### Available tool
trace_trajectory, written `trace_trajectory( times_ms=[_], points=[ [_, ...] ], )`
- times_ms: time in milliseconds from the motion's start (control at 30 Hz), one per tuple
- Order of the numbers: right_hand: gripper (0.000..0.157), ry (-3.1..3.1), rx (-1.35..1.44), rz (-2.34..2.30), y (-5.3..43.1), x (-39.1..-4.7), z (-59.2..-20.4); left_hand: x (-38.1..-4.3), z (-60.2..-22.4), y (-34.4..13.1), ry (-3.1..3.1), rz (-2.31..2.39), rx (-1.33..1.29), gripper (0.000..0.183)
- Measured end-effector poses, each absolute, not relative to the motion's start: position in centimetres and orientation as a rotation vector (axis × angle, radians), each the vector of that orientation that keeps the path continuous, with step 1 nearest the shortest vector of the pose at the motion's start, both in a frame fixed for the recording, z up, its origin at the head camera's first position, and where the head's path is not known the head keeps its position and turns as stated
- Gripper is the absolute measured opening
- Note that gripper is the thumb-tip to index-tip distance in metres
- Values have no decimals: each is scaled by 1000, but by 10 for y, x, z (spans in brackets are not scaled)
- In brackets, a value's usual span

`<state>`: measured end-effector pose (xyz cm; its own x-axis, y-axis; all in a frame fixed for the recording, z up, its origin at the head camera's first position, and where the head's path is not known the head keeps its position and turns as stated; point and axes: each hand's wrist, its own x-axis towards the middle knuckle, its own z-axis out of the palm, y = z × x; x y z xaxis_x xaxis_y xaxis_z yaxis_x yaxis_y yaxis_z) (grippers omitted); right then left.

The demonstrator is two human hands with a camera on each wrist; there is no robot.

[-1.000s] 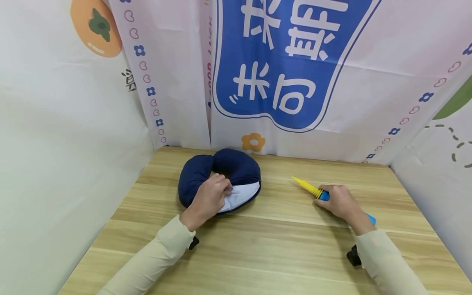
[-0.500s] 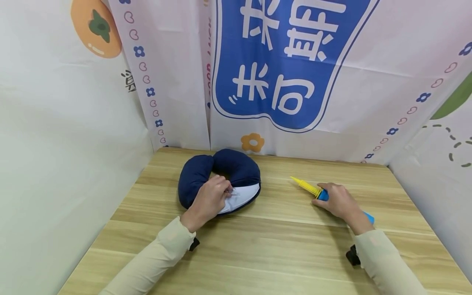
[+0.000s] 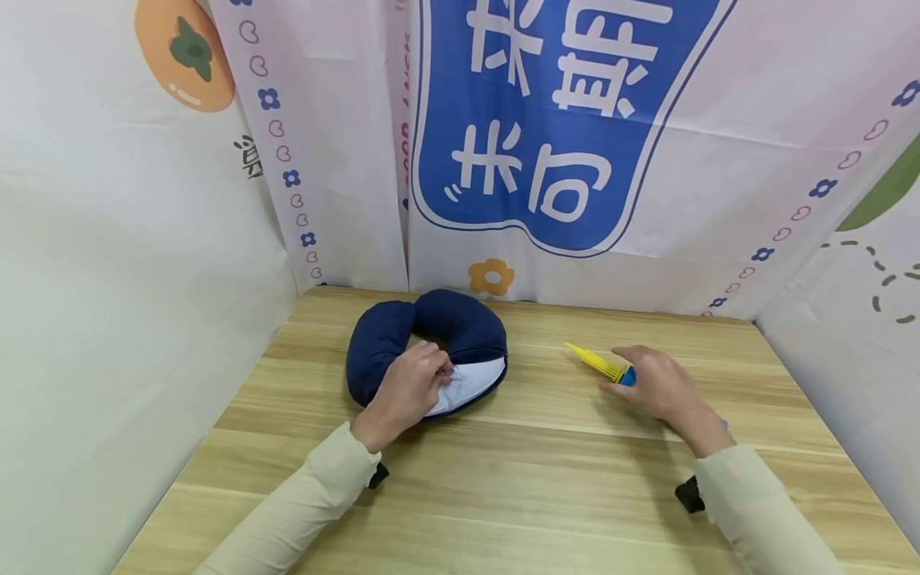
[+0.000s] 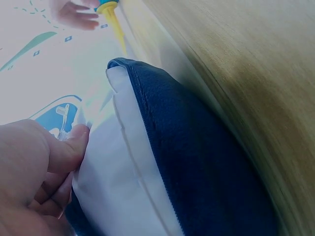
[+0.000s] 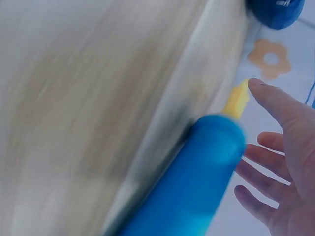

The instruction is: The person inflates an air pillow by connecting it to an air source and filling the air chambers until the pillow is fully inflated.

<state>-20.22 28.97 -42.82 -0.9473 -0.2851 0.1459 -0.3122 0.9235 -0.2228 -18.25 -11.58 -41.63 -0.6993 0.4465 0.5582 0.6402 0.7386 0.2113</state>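
A dark blue U-shaped neck pillow [image 3: 460, 323] lies on the wooden table, its cover unzipped along the near side. White inner lining [image 4: 125, 162] shows through that opening. My left hand [image 3: 410, 383] pinches a small clear piece, resembling a valve, on the lining between thumb and fingers; the fingers hide part of it. To the right lies a hand air pump with a blue barrel [image 5: 192, 182] and a yellow nozzle [image 3: 592, 359] pointing toward the pillow. Over the pump hovers my right hand [image 3: 661, 387], fingers spread and thumb extended, gripping nothing.
The wooden table [image 3: 517, 487] ends at a printed cloth backdrop [image 3: 359, 160] behind the pillow. White cloth walls [image 3: 129, 279] border the left and right sides. Bare wood separates the pillow from the pump.
My right hand has let go of the pump, its fingers spreading and lifting off the barrel. My left hand and the pillow stay where they were.
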Motion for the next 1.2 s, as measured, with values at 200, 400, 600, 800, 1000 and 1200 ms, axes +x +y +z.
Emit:
trace_trajectory(
  times_ms=[200,400,600,800,1000,1200],
  points=[
    [66,-2901,628,421,254,-194,-417,-182,-416,-116,-2462,-561,-829,11],
    [50,-2792,768,420,212,-189,-414,-182,-416,-115,-2457,-563,-823,12],
    [31,-2710,908,527,170,-192,-412,-181,-415,-115,-2453,-569,-820,13],
    [14,-2608,1050,743,132,-192,-411,-180,-415,-114,-2456,-579,-825,11],
    [9,-2501,1095,936,109,-190,-414,-180,-415,-112,-2444,-574,-834,10],
    [8,-2452,1083,1029,97,-190,-417,-180,-415,-112,-2453,-570,-815,11]
  ],
)
